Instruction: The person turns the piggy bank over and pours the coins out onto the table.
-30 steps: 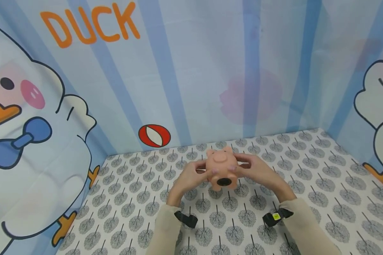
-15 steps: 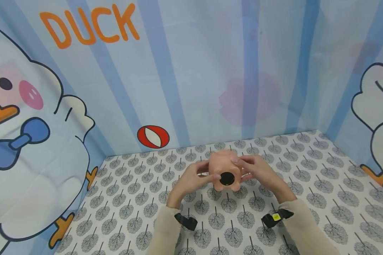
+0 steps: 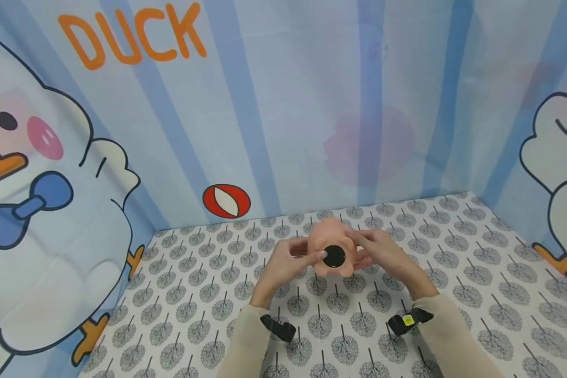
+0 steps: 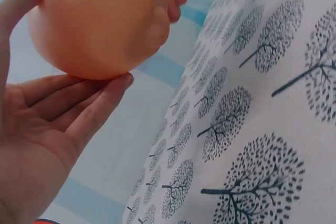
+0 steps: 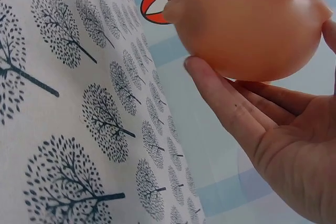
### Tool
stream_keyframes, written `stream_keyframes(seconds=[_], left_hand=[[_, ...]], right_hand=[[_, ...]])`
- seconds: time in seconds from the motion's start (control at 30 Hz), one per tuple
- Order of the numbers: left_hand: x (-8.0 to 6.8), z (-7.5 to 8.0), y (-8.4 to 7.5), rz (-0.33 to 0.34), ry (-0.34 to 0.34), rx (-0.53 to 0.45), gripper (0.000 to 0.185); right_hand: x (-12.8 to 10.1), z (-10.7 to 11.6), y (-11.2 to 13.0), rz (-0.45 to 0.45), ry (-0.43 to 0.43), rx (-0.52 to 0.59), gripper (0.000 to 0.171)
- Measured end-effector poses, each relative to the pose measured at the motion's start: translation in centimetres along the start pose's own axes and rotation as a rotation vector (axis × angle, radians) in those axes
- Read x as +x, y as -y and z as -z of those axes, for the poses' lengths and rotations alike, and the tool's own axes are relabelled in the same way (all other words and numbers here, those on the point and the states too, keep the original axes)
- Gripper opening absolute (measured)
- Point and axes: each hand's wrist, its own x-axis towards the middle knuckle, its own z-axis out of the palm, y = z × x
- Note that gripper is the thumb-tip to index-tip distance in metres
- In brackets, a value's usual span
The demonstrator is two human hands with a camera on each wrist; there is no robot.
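Tipped further than a second ago, snout now hidden and black round plug [image 3: 334, 256] facing the camera. One peach pig toy [image 3: 332, 251], held above the tree-print desk [image 3: 453, 273] between two hands: left hand [image 3: 283, 260] and right hand [image 3: 382, 252] each grasping a side, fingers straight beneath, thumbs on the near face. Long axis running away from the viewer, head end toward the duck-print backdrop [image 3: 283, 105].

A peach-orange pig-shaped toy [image 3: 332, 248], held aloft at table centre, belly's round black plug [image 3: 334, 256] facing six o'clock.
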Motion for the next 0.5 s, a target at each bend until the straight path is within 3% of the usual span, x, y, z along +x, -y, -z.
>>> stream_keyframes(seconds=[0.27, 0.5], left_hand=[[0.15, 0.12, -0.12, -0.003, -0.03, -0.027, 0.036], [0.11, 0.13, -0.1, 0.009, -0.058, -0.055, 0.034]], right_hand=[[-0.29, 0.06, 0.4, 0.054, -0.098, -0.086, 0.067], [-0.51, 0.16, 0.1, 0.136, -0.047, -0.079, 0.065]])
